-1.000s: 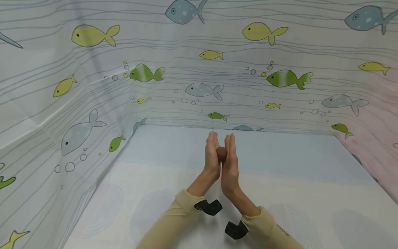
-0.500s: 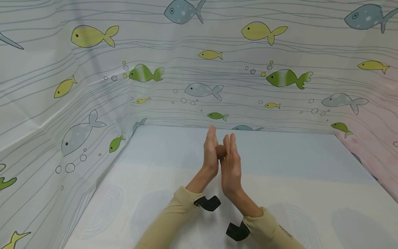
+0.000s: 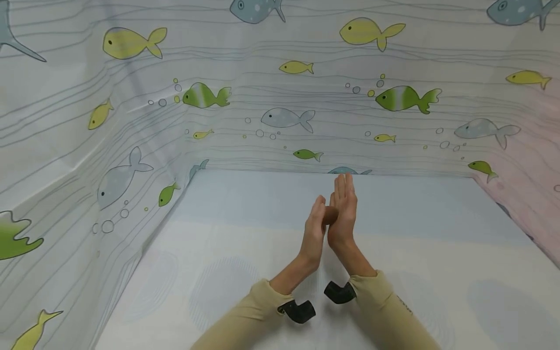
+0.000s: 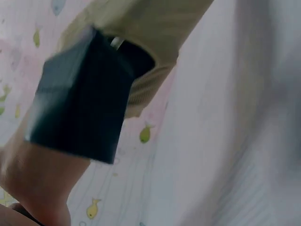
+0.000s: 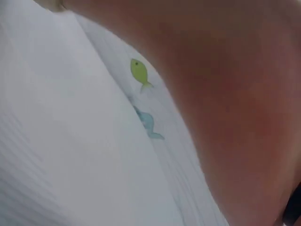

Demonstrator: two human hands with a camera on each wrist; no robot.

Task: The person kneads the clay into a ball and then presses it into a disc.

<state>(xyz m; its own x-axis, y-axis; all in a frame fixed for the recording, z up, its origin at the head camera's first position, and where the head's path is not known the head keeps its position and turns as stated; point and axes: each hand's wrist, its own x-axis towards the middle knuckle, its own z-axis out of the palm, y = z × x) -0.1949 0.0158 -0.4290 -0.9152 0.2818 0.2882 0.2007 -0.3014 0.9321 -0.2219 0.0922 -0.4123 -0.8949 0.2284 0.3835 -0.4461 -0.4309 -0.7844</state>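
Note:
In the head view, a small smooth brown lump (image 3: 330, 215), rounded and slightly longer than wide, sits between two facing palms. Its material cannot be told. My left hand (image 3: 313, 233) lies against its left side with fingers straight and pointing away. On the other side, my right hand (image 3: 344, 214) presses with straight fingers and reaches farther forward than the left. The palms partly hide the lump. The left wrist view catches the right wrist (image 4: 42, 174) close up; bare skin (image 5: 235, 103) fills much of the right wrist view.
Under the hands lies a white and pale-blue table surface (image 3: 245, 199). Fish-printed sheeting (image 3: 271, 92) stands behind it and at both sides. A black angled mount (image 3: 298, 311) sits at the left cuff, and another black mount (image 3: 340, 292) at the right cuff.
The right hand has slid forward past the left, which has drawn back. Both hands and the lump appear farther right in view. The lump now looks longer sideways. The head view has tilted slightly down.

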